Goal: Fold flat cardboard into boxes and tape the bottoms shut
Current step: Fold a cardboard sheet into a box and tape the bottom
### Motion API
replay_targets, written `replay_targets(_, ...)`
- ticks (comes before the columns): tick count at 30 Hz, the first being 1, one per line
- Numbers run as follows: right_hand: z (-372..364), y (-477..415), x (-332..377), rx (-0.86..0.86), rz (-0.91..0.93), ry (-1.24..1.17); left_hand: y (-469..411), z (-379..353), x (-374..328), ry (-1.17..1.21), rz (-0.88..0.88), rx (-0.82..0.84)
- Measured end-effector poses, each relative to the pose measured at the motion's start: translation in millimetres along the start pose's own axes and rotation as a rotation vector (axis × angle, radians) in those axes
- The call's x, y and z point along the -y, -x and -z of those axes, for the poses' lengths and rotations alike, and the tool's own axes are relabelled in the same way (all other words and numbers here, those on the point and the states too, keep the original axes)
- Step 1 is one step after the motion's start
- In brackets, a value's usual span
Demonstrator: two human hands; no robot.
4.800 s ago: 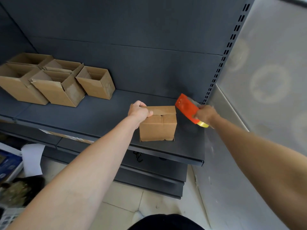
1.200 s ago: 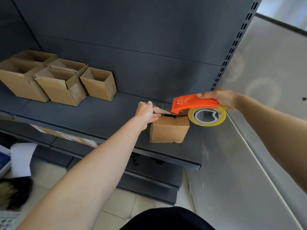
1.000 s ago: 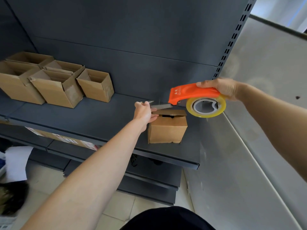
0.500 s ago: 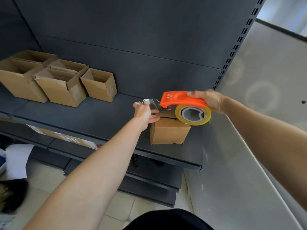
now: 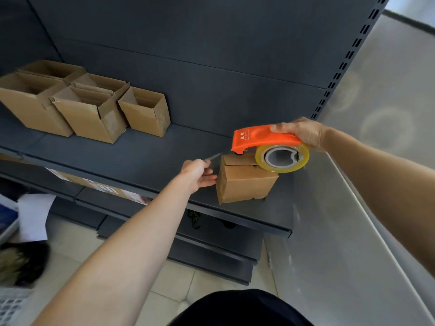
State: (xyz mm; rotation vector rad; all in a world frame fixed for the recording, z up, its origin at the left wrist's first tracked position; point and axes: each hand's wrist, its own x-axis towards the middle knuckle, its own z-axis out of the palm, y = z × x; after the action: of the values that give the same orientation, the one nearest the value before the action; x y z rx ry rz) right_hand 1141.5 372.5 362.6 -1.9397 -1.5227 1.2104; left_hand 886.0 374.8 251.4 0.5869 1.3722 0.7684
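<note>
The tape end (image 5: 213, 157) is pinched by the left hand (image 5: 197, 173), its lower fingers extended beside the small box (image 5: 244, 182) on the shelf (image 5: 131, 158). The orange tape dispenser (image 5: 261, 139), gripped by the right hand (image 5: 303, 135), is held on the box top; both arms are outstretched.

Dark grey metal shelf (image 5: 141, 158) carrying cardboard boxes.
A cluster of open-topped cardboard boxes (image 5: 89, 114) stands packed together at the upper left of the frame, toward the back of the shelf. One small cardboard box (image 5: 244, 187), flaps folded over on top, sits right of centre near the shelf's front edge, well apart from the cluster. Below, the tiled floor (image 5: 179, 276) bears a sheet of white paper (image 5: 33, 215) at lower left.
</note>
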Motion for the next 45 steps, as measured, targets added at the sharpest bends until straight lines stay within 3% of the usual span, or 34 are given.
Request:
replay_targets(9,-4.2,-2.3,7.6,-0.020,0.041,0.075,-0.1,-2.4,18.5,0.121,0.079,0.033)
replay_targets(23,-8.2,0.7,8.4,-0.025,0.053,0.085,-1.8,-17.8,29.6,-0.100,0.141,0.026)
replay_targets(35,-9.3,-0.7,7.5,-0.043,0.054,0.072,-5.9,-14.8,26.7,-0.122,0.259,0.078)
replay_targets(45,-9.5,-0.7,8.6,-0.048,0.054,0.082,-5.2,-15.9,25.3,-0.252,0.205,0.009)
